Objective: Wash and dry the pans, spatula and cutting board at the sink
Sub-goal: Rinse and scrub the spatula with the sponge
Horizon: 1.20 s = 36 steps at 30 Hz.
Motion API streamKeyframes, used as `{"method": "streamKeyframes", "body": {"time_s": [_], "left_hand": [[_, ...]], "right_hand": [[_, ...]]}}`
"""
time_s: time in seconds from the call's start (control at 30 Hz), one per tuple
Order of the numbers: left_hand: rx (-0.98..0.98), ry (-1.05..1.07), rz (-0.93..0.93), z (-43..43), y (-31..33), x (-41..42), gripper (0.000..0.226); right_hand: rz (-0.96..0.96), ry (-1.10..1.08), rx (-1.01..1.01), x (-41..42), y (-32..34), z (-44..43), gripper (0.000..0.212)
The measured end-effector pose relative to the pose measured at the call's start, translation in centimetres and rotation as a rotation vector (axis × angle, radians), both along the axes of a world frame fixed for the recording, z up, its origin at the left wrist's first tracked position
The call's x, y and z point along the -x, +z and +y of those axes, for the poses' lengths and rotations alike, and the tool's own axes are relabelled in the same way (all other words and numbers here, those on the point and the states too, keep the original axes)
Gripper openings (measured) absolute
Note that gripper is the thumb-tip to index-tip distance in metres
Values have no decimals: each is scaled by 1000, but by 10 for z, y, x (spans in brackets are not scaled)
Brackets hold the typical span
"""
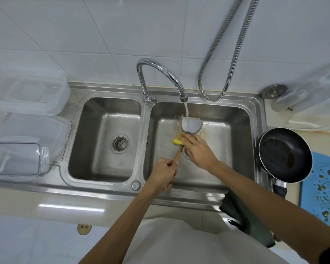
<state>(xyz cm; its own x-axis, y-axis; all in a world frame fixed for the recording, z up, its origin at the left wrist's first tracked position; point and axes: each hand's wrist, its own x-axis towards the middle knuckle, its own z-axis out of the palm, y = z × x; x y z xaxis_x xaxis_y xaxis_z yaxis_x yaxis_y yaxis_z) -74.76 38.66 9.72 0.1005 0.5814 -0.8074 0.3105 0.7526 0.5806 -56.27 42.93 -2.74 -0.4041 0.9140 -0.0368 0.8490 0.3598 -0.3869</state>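
A spatula with a grey head (191, 126) and a wooden handle (178, 154) is held over the right basin (227, 149) of the steel sink, its head under the running water. My left hand (164, 173) grips the end of the handle. My right hand (197, 151) presses a yellow sponge (177, 141) against the spatula's neck. A black frying pan (285, 154) with greasy marks sits on the counter to the right of the sink. A blue cutting board (326, 189), spotted with residue, lies under and beside the pan.
The chrome faucet (160, 73) arcs over the right basin with water flowing. The left basin (107, 140) has a drain strainer. Clear plastic containers (27, 103) stand on the left. A dark cloth (242, 212) hangs over the sink's front edge. A metal hose (223, 54) loops behind.
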Motion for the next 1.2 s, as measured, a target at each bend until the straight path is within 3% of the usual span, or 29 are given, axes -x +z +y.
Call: {"method": "streamKeyframes", "body": {"time_s": [0.07,0.17,0.37,0.5,0.63,0.8,0.93,1.1,1.2], "left_hand": [[-12,-29,-9,-5,2,0,33],[-53,-44,-3,-8,6,-3,36],[-147,-32,14,0,14,-4,34],[-159,-28,45,5,14,4,34],[-159,-64,56,3,11,8,34],[-165,-23,51,7,11,10,36],[-173,-38,28,8,14,7,39],[-158,-20,55,11,9,13,39],[-185,-26,39,3,9,13,43]], "right_hand": [[-115,-113,48,-10,-5,20,63],[-260,-71,69,-27,-9,48,71],[-231,-259,137,-15,6,92,73],[-199,81,103,-10,-11,83,77],[-173,-186,179,-15,-5,102,68],[-172,158,12,-6,-6,87,81],[-178,-197,-2,-2,7,99,76],[-252,112,-87,5,5,85,74],[-293,-69,-12,-7,14,98,77]]}}
